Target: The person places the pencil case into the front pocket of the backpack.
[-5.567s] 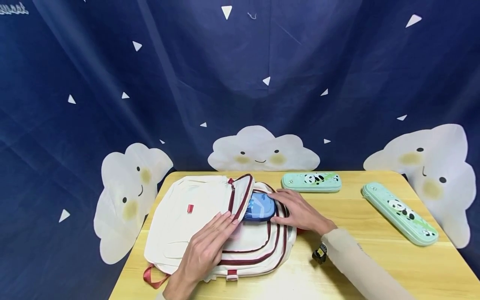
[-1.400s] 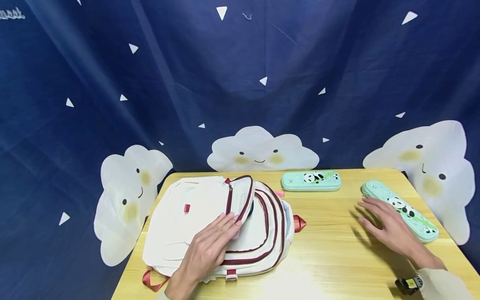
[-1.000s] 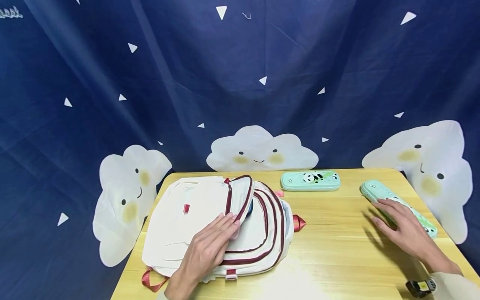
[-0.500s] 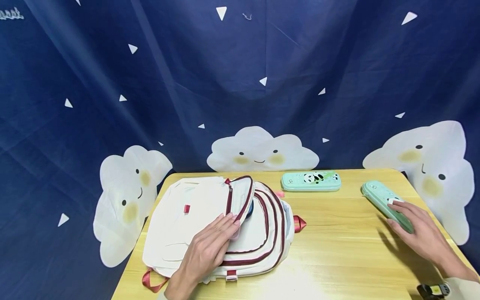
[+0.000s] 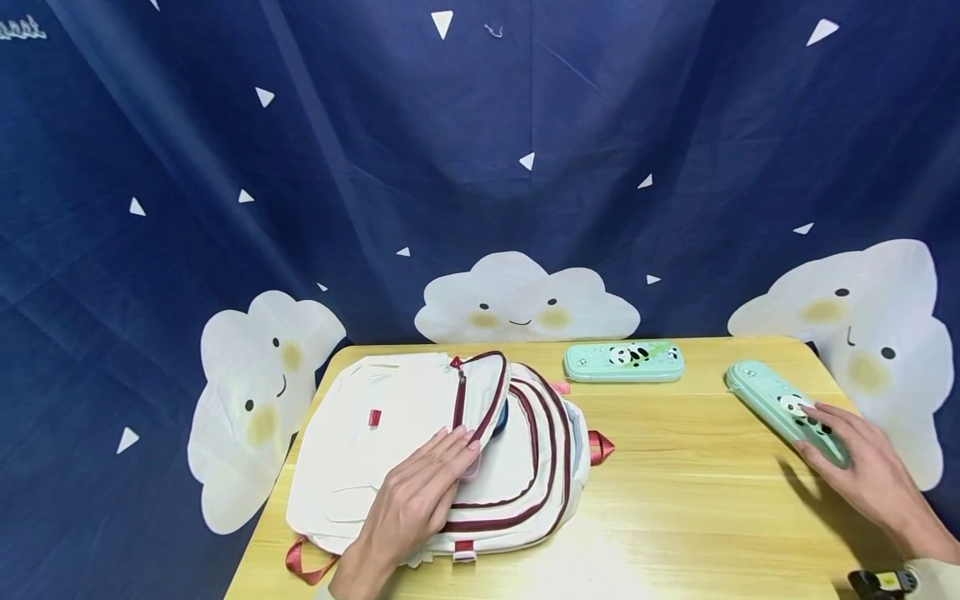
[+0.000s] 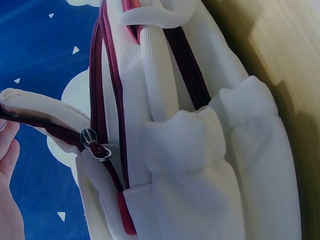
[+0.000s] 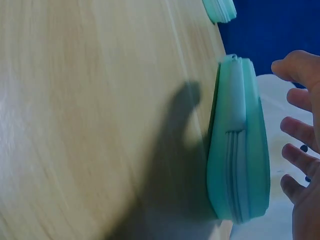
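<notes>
In the head view, my left hand (image 5: 412, 496) lies at the zipped edge of the raised flap (image 5: 480, 392) of a white backpack with dark red zips (image 5: 337, 450), holding that edge between fingers and thumb. A small part of a blue item (image 5: 501, 418) shows in the pocket beneath the flap. Over the near end of a mint-green panda pencil case (image 5: 765, 396), my right hand (image 5: 862, 462) hovers with fingers spread. The right wrist view shows this pencil case (image 7: 237, 150) lying beside those fingers (image 7: 300, 130), with a gap between.
A second mint-green panda pencil case (image 5: 622, 363) lies at the back edge of the wooden table (image 5: 675, 500). Red straps (image 5: 600, 447) stick out from the backpack. Behind the table hangs a dark blue curtain (image 5: 480, 125) with clouds and triangles.
Earlier my right hand was at the blue case in the backpack pocket; since then it has moved right to the angled pencil case, sliding along over it toward the near end. My left hand stays put.
</notes>
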Motion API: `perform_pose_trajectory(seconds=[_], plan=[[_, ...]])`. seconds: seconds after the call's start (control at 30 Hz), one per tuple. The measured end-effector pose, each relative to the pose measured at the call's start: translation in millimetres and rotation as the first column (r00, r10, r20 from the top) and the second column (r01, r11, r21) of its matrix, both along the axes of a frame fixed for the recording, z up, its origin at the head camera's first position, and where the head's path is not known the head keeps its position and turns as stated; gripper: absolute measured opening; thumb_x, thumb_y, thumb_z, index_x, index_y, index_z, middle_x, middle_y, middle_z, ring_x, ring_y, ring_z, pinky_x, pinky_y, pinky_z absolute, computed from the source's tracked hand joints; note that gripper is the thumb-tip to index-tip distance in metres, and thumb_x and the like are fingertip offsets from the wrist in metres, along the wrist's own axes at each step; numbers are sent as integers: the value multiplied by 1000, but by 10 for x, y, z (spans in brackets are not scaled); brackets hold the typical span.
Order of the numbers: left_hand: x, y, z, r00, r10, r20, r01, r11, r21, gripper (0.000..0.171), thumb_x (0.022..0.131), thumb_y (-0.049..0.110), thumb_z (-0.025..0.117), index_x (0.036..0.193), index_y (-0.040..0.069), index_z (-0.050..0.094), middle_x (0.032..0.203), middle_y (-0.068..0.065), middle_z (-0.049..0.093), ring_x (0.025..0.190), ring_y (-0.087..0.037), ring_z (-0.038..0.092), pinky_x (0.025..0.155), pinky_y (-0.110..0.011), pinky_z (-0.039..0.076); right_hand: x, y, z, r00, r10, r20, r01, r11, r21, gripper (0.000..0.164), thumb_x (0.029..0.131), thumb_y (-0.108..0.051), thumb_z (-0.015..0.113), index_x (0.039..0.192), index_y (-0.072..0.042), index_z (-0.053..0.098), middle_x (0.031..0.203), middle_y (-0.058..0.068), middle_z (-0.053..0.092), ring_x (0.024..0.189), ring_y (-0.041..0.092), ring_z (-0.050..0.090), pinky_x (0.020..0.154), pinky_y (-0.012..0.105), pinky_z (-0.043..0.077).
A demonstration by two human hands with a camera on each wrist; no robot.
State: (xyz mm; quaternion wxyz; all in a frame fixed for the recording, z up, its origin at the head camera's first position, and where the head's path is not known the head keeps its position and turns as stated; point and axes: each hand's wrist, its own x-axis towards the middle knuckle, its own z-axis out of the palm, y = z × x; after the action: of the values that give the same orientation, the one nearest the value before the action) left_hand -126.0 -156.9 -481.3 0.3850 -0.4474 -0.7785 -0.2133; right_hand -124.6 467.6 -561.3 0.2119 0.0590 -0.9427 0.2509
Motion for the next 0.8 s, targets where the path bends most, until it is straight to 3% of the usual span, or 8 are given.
perform_pose_trajectory(seconds=[0.13, 0.27, 0.47, 0.67, 0.8], plan=[[4, -1, 4, 1000, 0, 7, 0, 1000, -1, 35, 113, 9, 49, 138, 0, 73, 136, -15, 77, 124, -33, 76, 120, -41, 58, 2, 35, -1, 994, -63, 86, 62, 998, 8, 60, 104, -20, 71, 152, 9, 49, 153, 47, 42, 135, 72, 37, 134, 75, 17], [8, -3, 5, 1000, 2, 12, -2, 1000, 0, 35, 114, 9, 50, 138, 0, 73, 137, -15, 76, 125, -33, 76, 121, -41, 57, 8, 83, -35, 984, -113, 137, 111, 994, 24, 68, 104, -25, 71, 157, 9, 44, 157, 46, 35, 140, 72, 32, 118, 89, 23], [10, -5, 2, 1000, 4, 13, -4, 1000, -1, 35, 114, 10, 50, 138, 1, 73, 137, -14, 77, 125, -32, 76, 121, -41, 57, 53, 162, -104, 971, -154, 183, 151, 988, 30, 75, 104, -31, 72, 159, 9, 40, 162, 46, 27, 146, 72, 25, 117, 90, 22], [12, -4, 5, 1000, 7, 10, -7, 1000, -6, 35, 114, 10, 50, 138, 0, 73, 137, -14, 76, 125, -33, 76, 121, -41, 57, 70, 208, -160, 974, -143, 176, 143, 990, 13, 78, 103, -30, 74, 160, 8, 38, 163, 46, 26, 146, 71, 26, 124, 87, 19], [13, -5, 7, 1000, 8, 8, -8, 1000, -7, 35, 114, 10, 50, 138, 0, 73, 137, -14, 76, 125, -33, 76, 120, -41, 57, 65, 234, -196, 974, -148, 170, 147, 989, 19, 80, 102, -29, 75, 163, 7, 36, 163, 47, 25, 144, 72, 27, 116, 89, 25]])
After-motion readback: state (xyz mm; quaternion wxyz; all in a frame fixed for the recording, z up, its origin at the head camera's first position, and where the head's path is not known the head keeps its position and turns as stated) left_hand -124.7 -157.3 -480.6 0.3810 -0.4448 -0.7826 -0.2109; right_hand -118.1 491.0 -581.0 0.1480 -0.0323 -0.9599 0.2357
